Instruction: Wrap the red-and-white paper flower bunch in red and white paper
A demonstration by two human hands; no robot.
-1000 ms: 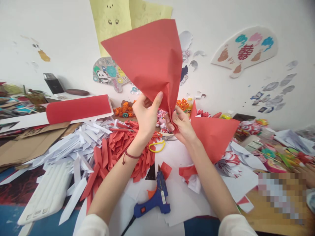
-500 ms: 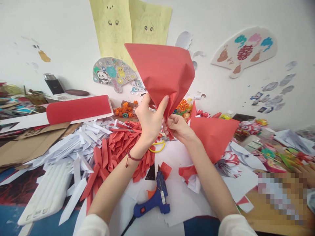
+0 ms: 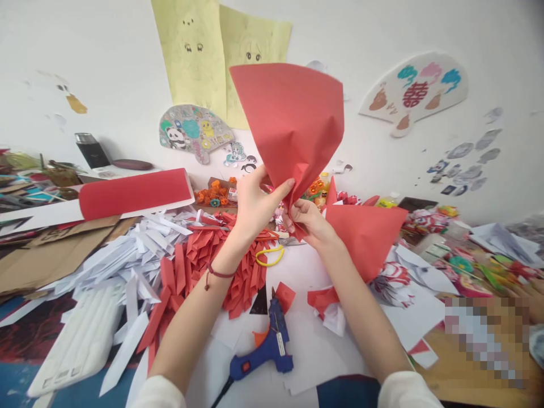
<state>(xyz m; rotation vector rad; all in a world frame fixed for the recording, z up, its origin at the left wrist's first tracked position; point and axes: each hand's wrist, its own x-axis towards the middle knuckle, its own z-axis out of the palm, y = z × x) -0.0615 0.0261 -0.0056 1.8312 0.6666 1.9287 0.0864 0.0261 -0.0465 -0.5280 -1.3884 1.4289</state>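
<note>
A sheet of red paper [image 3: 293, 113], gathered into a fan-like wrap, stands upright above the table between my hands. My left hand [image 3: 260, 198] pinches its creased lower part from the left, thumb across the front. Just below, my right hand [image 3: 312, 221] grips the bunched bottom end, its fingertips partly hidden by the folds. Beneath my hands lies a blue glue gun [image 3: 276, 340] with its nozzle pointing away from me. A yellow loop [image 3: 270, 256] rests on the white paper near my left wrist.
Folded red strips [image 3: 212, 260] and white strips [image 3: 153, 238] are heaped at left, beside a white plastic holder [image 3: 79, 340]. A red roll [image 3: 136, 192] lies behind them. Another red paper wrap [image 3: 365, 232] stands at right, near mixed clutter. Paper scraps [image 3: 327, 306] lie by the glue gun.
The red paper has moved slightly up and to the right, its broad face turned more toward me. Both hands keep hold of it, and the view has shifted a little.
</note>
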